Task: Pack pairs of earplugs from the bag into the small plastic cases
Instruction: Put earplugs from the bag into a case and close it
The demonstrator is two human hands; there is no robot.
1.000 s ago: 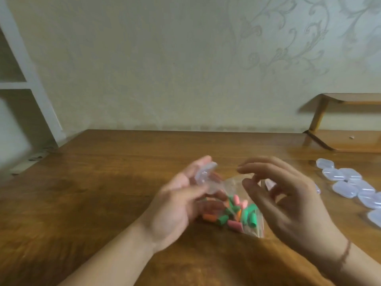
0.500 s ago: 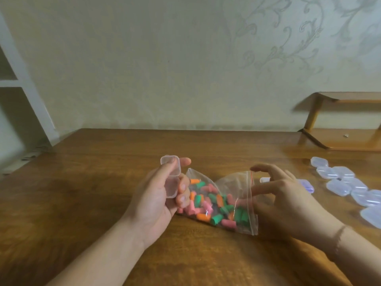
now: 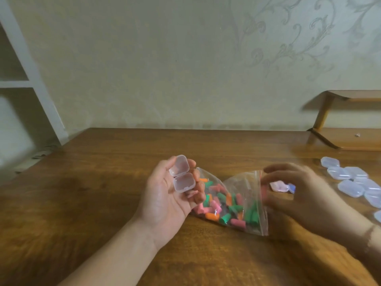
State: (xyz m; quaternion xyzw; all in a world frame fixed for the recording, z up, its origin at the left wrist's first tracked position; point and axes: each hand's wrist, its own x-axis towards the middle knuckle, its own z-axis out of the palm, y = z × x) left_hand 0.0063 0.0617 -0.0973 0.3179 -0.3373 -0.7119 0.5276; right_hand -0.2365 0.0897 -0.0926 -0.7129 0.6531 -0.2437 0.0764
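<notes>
A clear zip bag (image 3: pixel 243 186) with several pink, green and orange earplugs (image 3: pixel 224 205) lies on the wooden table (image 3: pixel 103 182). My left hand (image 3: pixel 167 195) is palm up left of the bag and holds a small clear plastic case (image 3: pixel 182 173) that is flipped open and empty. My right hand (image 3: pixel 296 195) is at the bag's open zip edge, its fingers curled at the mouth; the fingertips are blurred. Behind that hand lie two filled cases (image 3: pixel 280 186), one with pink inside.
Several empty clear cases (image 3: pixel 354 180) are scattered along the table's right side. A wooden shelf stand (image 3: pixel 346 139) is at the back right against the wall. A white shelf unit (image 3: pixel 26 83) stands at the far left.
My left hand has turned palm up and the case in it has opened flat. My right hand dropped from above the bag to its zip edge, and the bag now lies spread out.
</notes>
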